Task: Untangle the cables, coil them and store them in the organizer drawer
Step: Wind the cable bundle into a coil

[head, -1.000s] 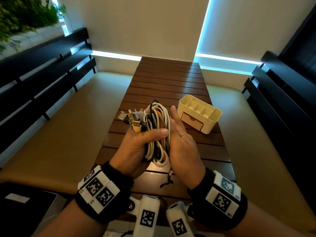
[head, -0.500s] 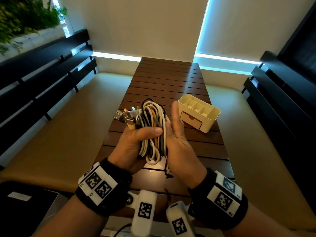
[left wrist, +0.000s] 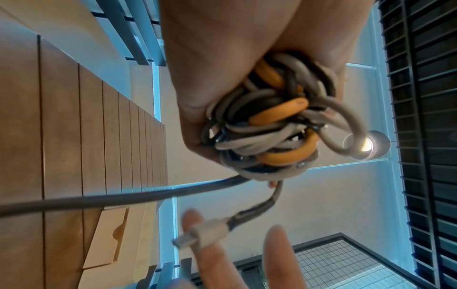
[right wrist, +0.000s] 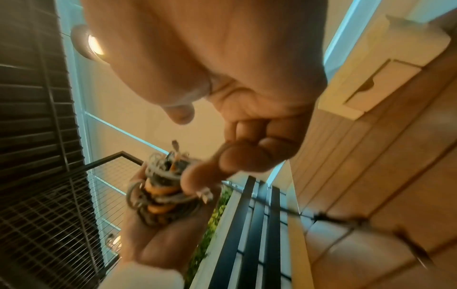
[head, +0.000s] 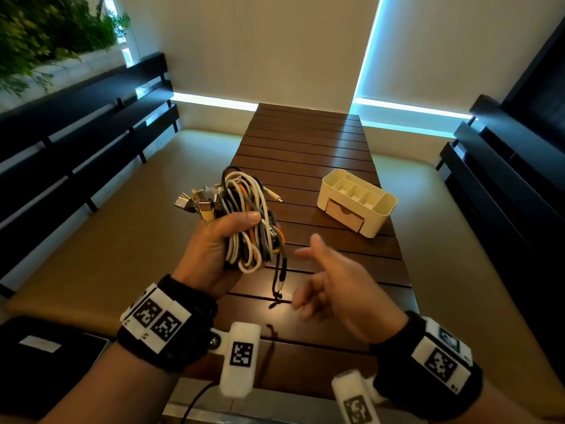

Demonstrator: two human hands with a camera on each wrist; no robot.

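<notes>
My left hand [head: 220,249] grips a tangled bundle of white, grey, orange and black cables [head: 247,215] above the slatted wooden table [head: 305,142]. Several USB plugs [head: 198,203] stick out at its upper left. A dark cable end [head: 279,276] hangs down from it towards the table. My right hand [head: 333,283] hovers to the right of the bundle, apart from it, blurred, fingers loosely curled and holding nothing. In the left wrist view the cable bundle [left wrist: 272,127] fills my palm, and a grey plug [left wrist: 210,232] dangles in front of my right fingers [left wrist: 279,260]. The cream organizer [head: 382,209] stands at the right with its drawer [head: 344,214] closed.
Black slatted benches run along the left [head: 76,117] and the right [head: 504,166] of the table. A black flat object [head: 46,356] lies at the lower left. Green plants [head: 46,29] are at the upper left.
My right hand has come off the bundle and moved right and down. My left hand has carried the bundle slightly left, and the dark cable end now hangs free.
</notes>
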